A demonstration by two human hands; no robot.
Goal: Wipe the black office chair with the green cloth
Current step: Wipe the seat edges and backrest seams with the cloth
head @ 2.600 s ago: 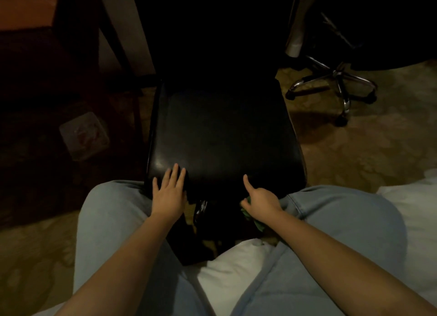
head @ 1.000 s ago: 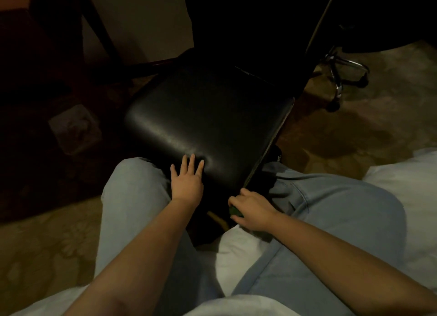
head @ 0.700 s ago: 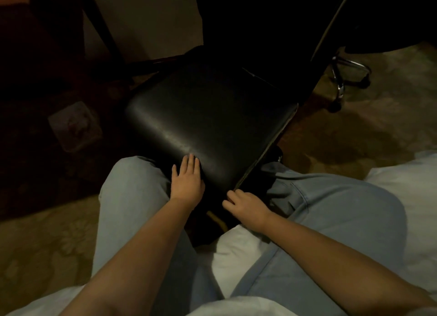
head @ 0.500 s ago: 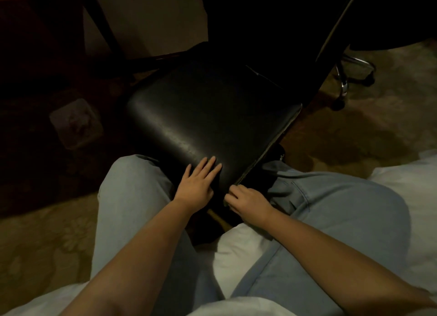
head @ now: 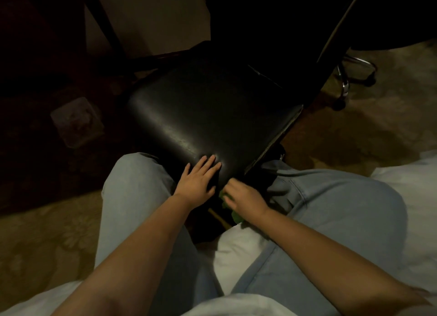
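Note:
The black office chair [head: 212,110] stands in front of my knees, its seat turned so one corner points at me. My left hand [head: 197,179] rests flat on that near corner, fingers straight. My right hand [head: 243,197] is just below the seat's front edge and grips the green cloth [head: 233,212], of which only small bits show beside and under the hand. The chair's backrest is dark and rises at the top right.
A clear plastic container [head: 76,121] sits on the dark floor at left. A second chair's chrome wheeled base [head: 347,79] stands at the right. White bedding [head: 411,185] lies under and beside my legs. Patterned carpet covers the floor.
The chair seat has swivelled so a corner faces me. My left hand slid along the front edge toward that corner. My right hand stayed below the edge with the cloth.

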